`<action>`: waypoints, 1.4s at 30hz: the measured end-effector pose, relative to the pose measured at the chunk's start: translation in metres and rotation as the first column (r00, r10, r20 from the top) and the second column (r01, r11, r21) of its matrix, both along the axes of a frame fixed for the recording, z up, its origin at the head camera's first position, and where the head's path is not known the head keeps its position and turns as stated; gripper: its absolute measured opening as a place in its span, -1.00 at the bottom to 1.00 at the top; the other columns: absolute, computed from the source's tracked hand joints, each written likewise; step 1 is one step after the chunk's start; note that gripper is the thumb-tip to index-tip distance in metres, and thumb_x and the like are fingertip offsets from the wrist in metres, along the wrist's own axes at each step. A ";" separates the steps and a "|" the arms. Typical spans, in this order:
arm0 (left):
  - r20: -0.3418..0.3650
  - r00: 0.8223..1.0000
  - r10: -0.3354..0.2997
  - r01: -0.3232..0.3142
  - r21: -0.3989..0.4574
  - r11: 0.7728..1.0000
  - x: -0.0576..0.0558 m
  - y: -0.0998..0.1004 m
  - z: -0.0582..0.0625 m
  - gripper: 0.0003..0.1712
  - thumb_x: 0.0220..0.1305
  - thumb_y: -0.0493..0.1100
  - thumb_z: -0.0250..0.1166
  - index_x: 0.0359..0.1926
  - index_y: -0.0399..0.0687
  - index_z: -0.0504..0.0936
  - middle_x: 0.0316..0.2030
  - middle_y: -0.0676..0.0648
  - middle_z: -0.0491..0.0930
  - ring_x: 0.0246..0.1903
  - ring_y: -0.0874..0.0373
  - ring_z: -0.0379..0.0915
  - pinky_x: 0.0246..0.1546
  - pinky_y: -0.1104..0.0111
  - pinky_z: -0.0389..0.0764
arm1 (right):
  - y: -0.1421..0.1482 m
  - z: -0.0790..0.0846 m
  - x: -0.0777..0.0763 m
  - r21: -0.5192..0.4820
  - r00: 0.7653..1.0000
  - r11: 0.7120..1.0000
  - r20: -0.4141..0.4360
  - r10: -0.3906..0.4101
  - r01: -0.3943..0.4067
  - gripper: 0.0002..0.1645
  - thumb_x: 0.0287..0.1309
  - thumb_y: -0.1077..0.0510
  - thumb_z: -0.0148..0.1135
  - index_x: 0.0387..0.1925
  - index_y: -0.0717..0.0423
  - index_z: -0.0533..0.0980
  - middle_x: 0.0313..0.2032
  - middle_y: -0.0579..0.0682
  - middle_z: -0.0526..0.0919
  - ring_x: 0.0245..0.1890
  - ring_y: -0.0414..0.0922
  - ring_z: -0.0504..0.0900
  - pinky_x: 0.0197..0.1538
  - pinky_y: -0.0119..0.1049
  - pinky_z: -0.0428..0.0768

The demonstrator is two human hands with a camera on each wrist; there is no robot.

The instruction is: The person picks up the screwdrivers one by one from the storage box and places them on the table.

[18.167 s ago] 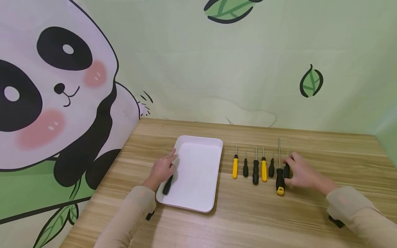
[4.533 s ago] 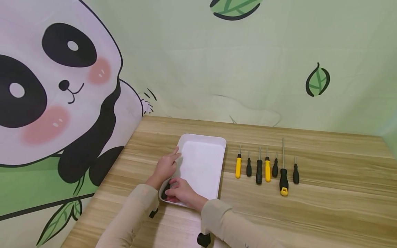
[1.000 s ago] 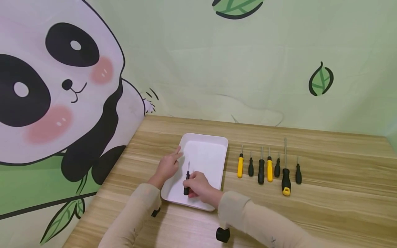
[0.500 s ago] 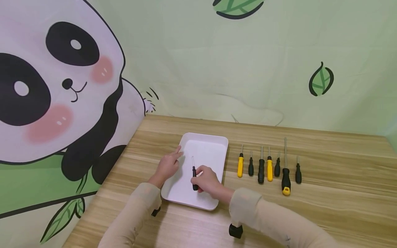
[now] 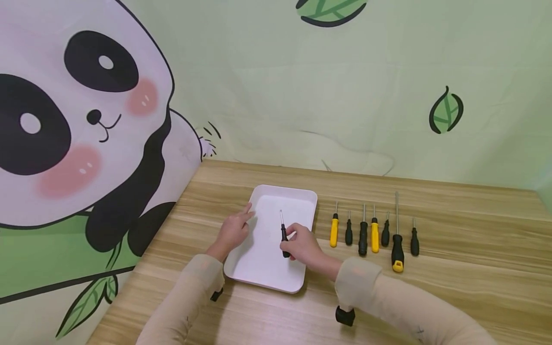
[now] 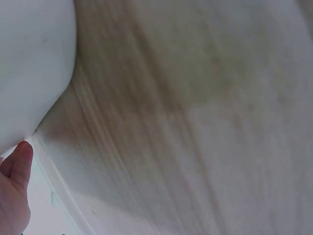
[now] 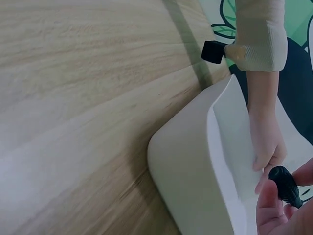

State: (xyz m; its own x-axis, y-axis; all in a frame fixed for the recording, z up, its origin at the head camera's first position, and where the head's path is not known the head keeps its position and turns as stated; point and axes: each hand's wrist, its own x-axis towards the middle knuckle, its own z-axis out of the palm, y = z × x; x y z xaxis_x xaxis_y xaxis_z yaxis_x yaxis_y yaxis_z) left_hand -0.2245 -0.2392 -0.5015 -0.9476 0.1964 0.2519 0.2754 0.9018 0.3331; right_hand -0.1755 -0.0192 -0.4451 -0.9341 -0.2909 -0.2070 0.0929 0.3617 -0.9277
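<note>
My right hand (image 5: 305, 245) pinches a small screwdriver (image 5: 284, 239) by its black handle, its thin metal shaft pointing away from me. It is over the right half of a white rectangular tray (image 5: 258, 282). In the right wrist view the butt of the black handle (image 7: 279, 178) shows between thumb and fingers. My left hand (image 5: 233, 233) grips the tray's left rim; its thumb (image 6: 20, 161) presses the outer side in the left wrist view, while the fingers reach over to the inside. Nothing else lies on the visible tray floor.
Right of the tray, several screwdrivers lie in a row, among them a yellow one (image 5: 334, 231), a long black-and-yellow one (image 5: 397, 247) and a small black one (image 5: 415, 242). A panda-printed backdrop (image 5: 302, 120) stands behind the wooden table (image 5: 474, 287).
Earlier, the black screwdriver lay at the tray's near left and my right hand reached there. Now the right hand carries it rightward and farther back over the tray. The left hand stays put.
</note>
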 end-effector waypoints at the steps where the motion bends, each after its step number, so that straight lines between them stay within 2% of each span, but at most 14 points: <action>1: -0.001 1.000 0.000 0.000 -0.001 1.000 0.000 0.000 0.000 -0.53 -0.02 -0.39 0.00 -0.02 -0.18 0.54 0.15 -0.09 0.37 0.04 -0.08 0.39 -0.22 0.16 0.50 | 0.002 0.000 0.000 -0.002 1.000 1.000 0.003 -0.002 0.002 -0.73 -0.18 0.31 0.13 -0.31 0.26 0.37 -0.69 -0.04 0.43 -0.79 -0.17 0.36 -0.58 -0.32 0.51; 6: 0.003 1.000 -0.001 0.001 -0.002 1.000 0.000 0.000 0.000 -0.52 -0.03 -0.39 0.00 -0.02 -0.19 0.54 0.16 -0.09 0.36 0.03 -0.09 0.39 -0.22 0.15 0.50 | 0.011 -0.003 -0.003 0.010 1.000 1.000 -0.006 -0.011 0.012 -0.72 -0.16 0.29 0.14 -0.29 0.25 0.36 -0.68 -0.03 0.42 -0.79 -0.16 0.35 -0.61 -0.37 0.47; 14: 0.010 1.000 -0.003 0.003 0.001 1.000 0.001 0.000 0.001 -0.52 -0.03 -0.40 -0.01 -0.02 -0.20 0.54 0.16 -0.11 0.36 0.04 -0.10 0.39 -0.20 0.14 0.49 | 0.028 -0.001 -0.009 0.055 0.996 0.996 -0.051 -0.067 0.070 -0.69 -0.18 0.26 0.15 -0.28 0.20 0.38 -0.66 -0.04 0.38 -0.78 -0.21 0.33 -0.64 -0.42 0.38; 18: -0.004 1.000 -0.010 0.010 -0.001 1.000 0.000 -0.001 0.000 -0.53 -0.03 -0.40 -0.01 -0.03 -0.21 0.54 0.15 -0.12 0.37 0.03 -0.10 0.39 -0.19 0.14 0.49 | 0.036 0.001 -0.011 0.084 0.989 0.991 -0.121 -0.090 0.101 -0.69 -0.21 0.28 0.16 -0.29 0.24 0.40 -0.63 -0.04 0.37 -0.67 -0.19 0.33 -0.57 -0.42 0.35; 21: -0.007 1.000 -0.010 0.010 -0.004 1.000 -0.001 -0.001 -0.002 -0.53 -0.03 -0.39 -0.01 -0.03 -0.20 0.54 0.15 -0.11 0.36 0.03 -0.10 0.39 -0.21 0.14 0.49 | 0.042 -0.001 -0.013 0.086 0.986 0.990 -0.139 -0.096 0.108 -0.70 -0.20 0.28 0.16 -0.30 0.25 0.40 -0.59 -0.04 0.35 -0.58 -0.17 0.31 -0.52 -0.41 0.33; 25: 0.001 1.000 -0.004 0.004 -0.005 1.000 -0.002 -0.001 -0.003 -0.53 -0.02 -0.38 -0.02 -0.02 -0.20 0.54 0.16 -0.11 0.36 0.04 -0.10 0.39 -0.23 0.14 0.50 | 0.051 -0.005 -0.015 0.095 0.986 0.989 -0.135 -0.097 0.110 -0.69 -0.18 0.26 0.16 -0.28 0.24 0.38 -0.55 -0.03 0.36 -0.55 -0.16 0.33 -0.51 -0.40 0.34; 32: 0.015 1.000 0.001 -0.001 0.002 1.000 -0.002 -0.001 -0.004 -0.52 -0.01 -0.39 -0.02 -0.01 -0.18 0.54 0.17 -0.09 0.34 0.06 -0.08 0.37 -0.19 0.14 0.49 | 0.064 -0.006 -0.018 0.135 0.974 0.980 -0.193 -0.119 0.146 -0.65 -0.18 0.25 0.14 -0.23 0.27 0.42 -0.52 0.01 0.43 -0.54 -0.17 0.37 -0.50 -0.41 0.37; 38: 0.010 1.000 0.002 -0.002 0.006 1.000 -0.002 -0.001 -0.003 -0.52 -0.01 -0.39 -0.03 -0.02 -0.18 0.54 0.16 -0.08 0.35 0.05 -0.10 0.38 -0.22 0.13 0.49 | 0.077 -0.007 -0.023 0.086 0.981 0.986 -0.147 -0.128 0.141 -0.63 -0.12 0.26 0.17 -0.19 0.28 0.37 -0.53 0.00 0.37 -0.64 -0.21 0.36 -0.56 -0.43 0.42; 42: 0.013 1.000 0.002 -0.002 0.003 1.000 -0.002 -0.001 -0.003 -0.53 -0.01 -0.39 -0.02 -0.02 -0.19 0.54 0.16 -0.09 0.35 0.05 -0.10 0.38 -0.21 0.12 0.49 | 0.087 -0.006 -0.024 0.134 0.971 0.977 -0.199 -0.136 0.164 -0.64 -0.13 0.25 0.15 -0.19 0.28 0.40 -0.52 0.01 0.40 -0.57 -0.19 0.36 -0.50 -0.45 0.40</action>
State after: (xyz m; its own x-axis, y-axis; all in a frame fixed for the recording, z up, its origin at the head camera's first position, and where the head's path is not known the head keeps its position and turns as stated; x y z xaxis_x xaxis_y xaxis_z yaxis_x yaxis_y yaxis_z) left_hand -0.2264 -0.2402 -0.5046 -0.9512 0.1938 0.2400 0.2693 0.9012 0.3396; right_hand -0.1993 0.0675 -0.4512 -0.9908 -0.1237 -0.0543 -0.0137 0.4917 -0.8706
